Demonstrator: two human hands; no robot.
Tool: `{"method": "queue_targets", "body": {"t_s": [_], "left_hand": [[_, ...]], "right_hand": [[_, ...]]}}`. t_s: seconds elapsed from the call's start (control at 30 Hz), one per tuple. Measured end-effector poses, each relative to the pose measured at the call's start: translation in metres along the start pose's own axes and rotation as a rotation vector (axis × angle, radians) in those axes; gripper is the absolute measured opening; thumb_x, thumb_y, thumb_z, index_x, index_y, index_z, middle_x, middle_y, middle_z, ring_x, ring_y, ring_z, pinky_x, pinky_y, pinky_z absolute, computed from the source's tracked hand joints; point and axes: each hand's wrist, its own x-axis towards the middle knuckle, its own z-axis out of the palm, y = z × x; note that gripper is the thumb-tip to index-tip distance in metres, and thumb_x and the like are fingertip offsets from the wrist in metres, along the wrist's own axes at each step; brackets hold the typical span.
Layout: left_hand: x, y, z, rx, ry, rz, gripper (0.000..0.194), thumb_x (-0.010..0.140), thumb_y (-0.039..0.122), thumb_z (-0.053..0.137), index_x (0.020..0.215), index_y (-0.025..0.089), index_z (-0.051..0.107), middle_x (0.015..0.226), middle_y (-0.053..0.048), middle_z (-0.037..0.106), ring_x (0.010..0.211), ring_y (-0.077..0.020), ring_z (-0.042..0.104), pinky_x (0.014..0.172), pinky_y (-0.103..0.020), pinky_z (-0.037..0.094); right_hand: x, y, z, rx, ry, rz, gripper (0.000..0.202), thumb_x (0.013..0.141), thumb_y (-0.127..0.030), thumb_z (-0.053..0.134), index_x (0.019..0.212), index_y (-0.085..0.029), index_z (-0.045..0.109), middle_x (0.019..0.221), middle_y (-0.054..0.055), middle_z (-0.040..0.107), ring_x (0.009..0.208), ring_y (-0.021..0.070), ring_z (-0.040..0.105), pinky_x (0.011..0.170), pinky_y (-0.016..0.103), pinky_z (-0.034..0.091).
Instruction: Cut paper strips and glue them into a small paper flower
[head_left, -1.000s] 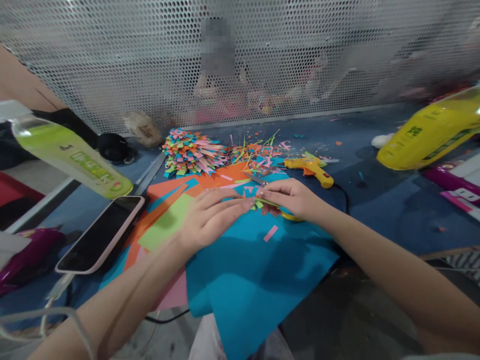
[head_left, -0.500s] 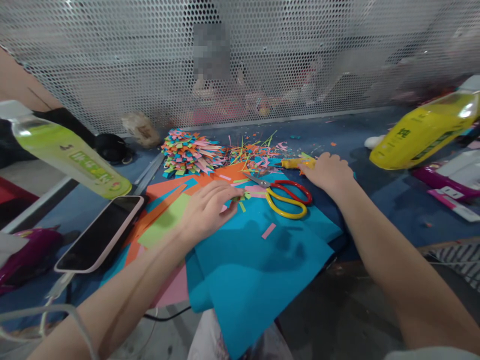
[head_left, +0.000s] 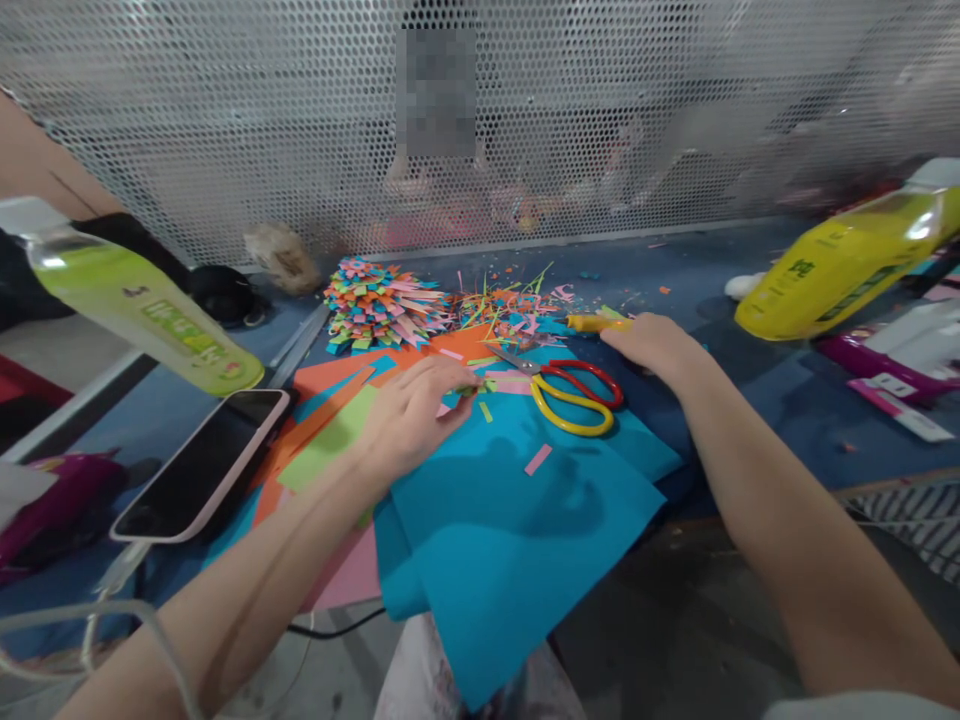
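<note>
My left hand (head_left: pixel 416 412) pinches a small green paper piece (head_left: pixel 471 389) over the coloured sheets. My right hand (head_left: pixel 651 345) is closed beside a yellow tube-like object (head_left: pixel 596 323) at the right of the paper scraps; its fingers seem to be at the object's right end, but what they grip is hidden. Between the hands, scissors (head_left: pixel 574 398) with one red and one yellow handle lie on the blue paper (head_left: pixel 517 520). A pink strip (head_left: pixel 538 459) rests in front of them. Behind my left hand stands a spiky multicoloured paper cone (head_left: pixel 382 308).
Shredded paper (head_left: pixel 510 308) lies behind the scissors. A green drink bottle (head_left: pixel 142 300) and a phone (head_left: pixel 202 465) with a cable are at the left. On the right are a yellow bottle (head_left: pixel 832 270) and a purple pack (head_left: pixel 885 365). A perforated metal panel (head_left: pixel 600 120) runs behind.
My right hand has drawn its fingers down and in at the yellow object's right end; before, they were spread beyond it. My left hand has barely moved.
</note>
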Motion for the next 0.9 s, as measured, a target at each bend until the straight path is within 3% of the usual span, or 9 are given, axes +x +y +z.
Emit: {"method": "queue_targets", "body": {"t_s": [0.1, 0.17, 0.23, 0.37, 0.5, 0.73, 0.9], "left_hand": [[0.000, 0.000, -0.001, -0.005, -0.027, -0.066, 0.022, 0.075, 0.011, 0.062, 0.094, 0.017, 0.056, 0.086, -0.005, 0.070, 0.083, -0.0143, 0.065, 0.069, -0.026, 0.054], [0.001, 0.001, -0.003, 0.001, -0.036, -0.122, 0.015, 0.077, 0.015, 0.061, 0.091, 0.017, 0.060, 0.086, -0.005, 0.070, 0.085, -0.0152, 0.065, 0.071, -0.027, 0.055], [0.003, 0.003, -0.005, 0.007, -0.035, -0.169, 0.010, 0.079, 0.017, 0.060, 0.088, 0.018, 0.063, 0.086, -0.004, 0.071, 0.086, -0.0154, 0.066, 0.074, -0.027, 0.056], [0.009, 0.011, -0.013, -0.021, 0.017, -0.218, 0.012, 0.080, 0.014, 0.057, 0.084, 0.019, 0.066, 0.089, -0.002, 0.072, 0.087, -0.0140, 0.067, 0.079, -0.025, 0.055], [0.009, 0.016, -0.019, -0.088, 0.046, -0.216, 0.019, 0.079, 0.008, 0.055, 0.089, 0.020, 0.065, 0.096, -0.002, 0.071, 0.093, -0.0141, 0.066, 0.084, -0.026, 0.053], [0.008, 0.013, -0.017, -0.037, 0.016, -0.205, 0.012, 0.081, 0.015, 0.057, 0.090, 0.018, 0.065, 0.097, -0.005, 0.071, 0.091, -0.0153, 0.066, 0.081, -0.028, 0.055], [0.007, 0.011, -0.016, -0.085, 0.023, -0.179, 0.013, 0.080, 0.014, 0.058, 0.092, 0.017, 0.063, 0.093, -0.006, 0.071, 0.093, -0.0165, 0.066, 0.080, -0.031, 0.056]], "right_hand": [[-0.001, 0.000, -0.004, 0.041, 0.082, 0.089, 0.053, 0.075, -0.051, 0.051, 0.100, -0.005, 0.061, 0.094, 0.024, 0.065, 0.086, 0.0336, 0.063, 0.066, 0.037, 0.048], [-0.004, -0.003, -0.008, 0.061, 0.173, 0.043, 0.053, 0.075, -0.048, 0.053, 0.105, -0.004, 0.057, 0.097, 0.023, 0.063, 0.088, 0.0325, 0.062, 0.067, 0.036, 0.048], [-0.009, -0.008, -0.011, 0.104, 0.296, -0.112, 0.046, 0.074, -0.042, 0.055, 0.104, -0.007, 0.054, 0.096, 0.020, 0.062, 0.089, 0.0298, 0.061, 0.070, 0.036, 0.048], [-0.025, -0.022, -0.015, 0.171, 0.566, -0.622, 0.037, 0.073, -0.036, 0.057, 0.102, -0.015, 0.047, 0.099, 0.015, 0.057, 0.094, 0.0238, 0.056, 0.078, 0.033, 0.047], [-0.044, -0.031, -0.018, 0.178, 0.675, -0.894, 0.035, 0.077, -0.035, 0.055, 0.105, -0.020, 0.041, 0.101, 0.011, 0.054, 0.099, 0.0240, 0.054, 0.081, 0.037, 0.048], [-0.050, -0.031, -0.020, 0.220, 0.785, -0.784, 0.033, 0.080, -0.039, 0.054, 0.107, -0.024, 0.039, 0.103, 0.012, 0.055, 0.100, 0.0265, 0.054, 0.083, 0.041, 0.046], [-0.051, -0.029, -0.018, 0.189, 0.792, -0.859, 0.043, 0.078, -0.047, 0.055, 0.110, -0.025, 0.038, 0.104, 0.011, 0.055, 0.101, 0.0286, 0.054, 0.081, 0.045, 0.048]]}}
